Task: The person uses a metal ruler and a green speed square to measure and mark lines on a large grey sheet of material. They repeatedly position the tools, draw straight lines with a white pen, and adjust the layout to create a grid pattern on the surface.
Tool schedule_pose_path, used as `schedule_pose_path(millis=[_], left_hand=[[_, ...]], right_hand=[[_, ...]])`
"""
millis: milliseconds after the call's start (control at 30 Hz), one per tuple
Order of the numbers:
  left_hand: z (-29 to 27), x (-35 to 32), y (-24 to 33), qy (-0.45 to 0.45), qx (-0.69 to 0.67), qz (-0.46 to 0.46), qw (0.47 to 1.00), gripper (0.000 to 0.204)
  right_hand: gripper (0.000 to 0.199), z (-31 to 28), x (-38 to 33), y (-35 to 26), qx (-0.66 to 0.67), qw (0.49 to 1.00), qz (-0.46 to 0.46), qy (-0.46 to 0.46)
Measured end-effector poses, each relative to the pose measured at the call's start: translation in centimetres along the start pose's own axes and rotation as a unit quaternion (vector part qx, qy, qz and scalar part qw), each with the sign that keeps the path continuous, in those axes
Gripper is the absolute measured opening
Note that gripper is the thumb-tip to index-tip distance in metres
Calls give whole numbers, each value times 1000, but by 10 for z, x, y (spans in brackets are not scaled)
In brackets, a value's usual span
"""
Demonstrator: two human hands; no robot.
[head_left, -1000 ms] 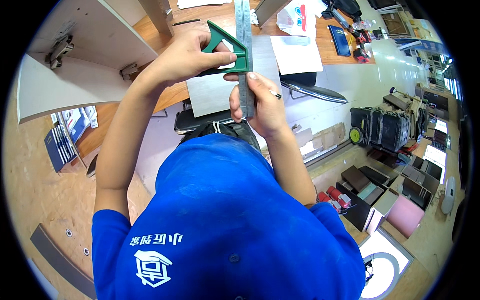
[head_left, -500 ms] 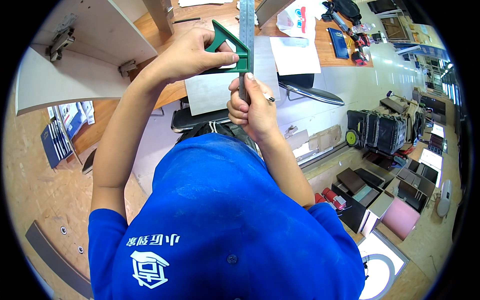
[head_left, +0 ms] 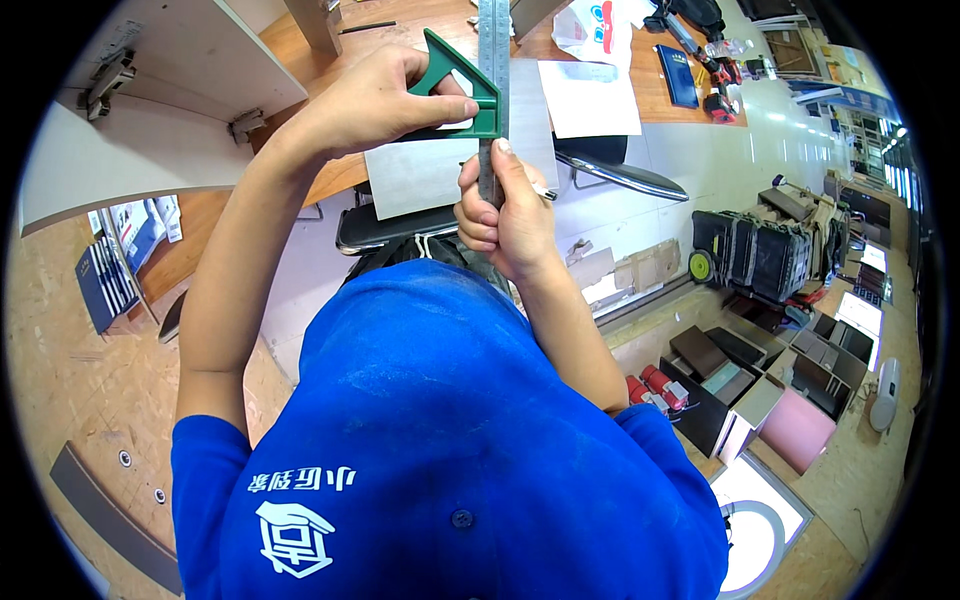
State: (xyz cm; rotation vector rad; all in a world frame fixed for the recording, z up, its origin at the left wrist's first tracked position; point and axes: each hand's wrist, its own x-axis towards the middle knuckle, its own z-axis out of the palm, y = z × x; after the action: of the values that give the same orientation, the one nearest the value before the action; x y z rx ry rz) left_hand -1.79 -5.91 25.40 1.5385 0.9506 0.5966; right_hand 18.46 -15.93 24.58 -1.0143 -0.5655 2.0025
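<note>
A combination square point(head_left: 488, 118) with a green triangular head and a long steel ruler point(head_left: 493, 50) is held up in front of me, over the table. My left hand point(head_left: 365, 100) is closed on the green head, its thumb pressed along the crossbar. Just below the head, my right hand point(head_left: 512, 220) grips the near end of the ruler, thumb tip close under the head. A dark, thin pen-like stick point(head_left: 545, 192) pokes out from the same right hand. Underneath lies a light grey board point(head_left: 420, 178) at the near table edge, partly covered by my hands.
White paper point(head_left: 595, 105), a dark blue booklet point(head_left: 678, 78) and red-and-black power tools point(head_left: 722, 105) lie on the wooden table to the right. A white cabinet panel with hinges point(head_left: 150, 150) stands at left. A black chair point(head_left: 625, 172) is by the table; black cases point(head_left: 750, 258) stand farther right.
Both hands keep their hold on the combination square. The view has shifted slightly, and the left forearm sits a little farther left.
</note>
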Motion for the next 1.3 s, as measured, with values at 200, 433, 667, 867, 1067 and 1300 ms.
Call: schedule_pose_path(millis=[200,433,667,867,1067,1300], left_hand=[[5,-1,0,9,-4,-2,1000,27],[6,-4,1,21,-5,5,1000,26],[4,-8,0,36,14,8,999,28],[1,-9,-4,39,15,14,999,28],[0,-10,-6,34,14,13,999,27],[0,-10,-10,23,21,1,1000,26]], right_hand=[[51,-3,-1,4,-16,1000,-4,17],[54,0,-2,4,-37,999,1,31],[56,4,-1,4,-51,998,15,41],[57,5,2,6,-61,997,23,40],[57,5,2,8,-64,997,19,42],[57,5,2,9,-49,998,25,39]])
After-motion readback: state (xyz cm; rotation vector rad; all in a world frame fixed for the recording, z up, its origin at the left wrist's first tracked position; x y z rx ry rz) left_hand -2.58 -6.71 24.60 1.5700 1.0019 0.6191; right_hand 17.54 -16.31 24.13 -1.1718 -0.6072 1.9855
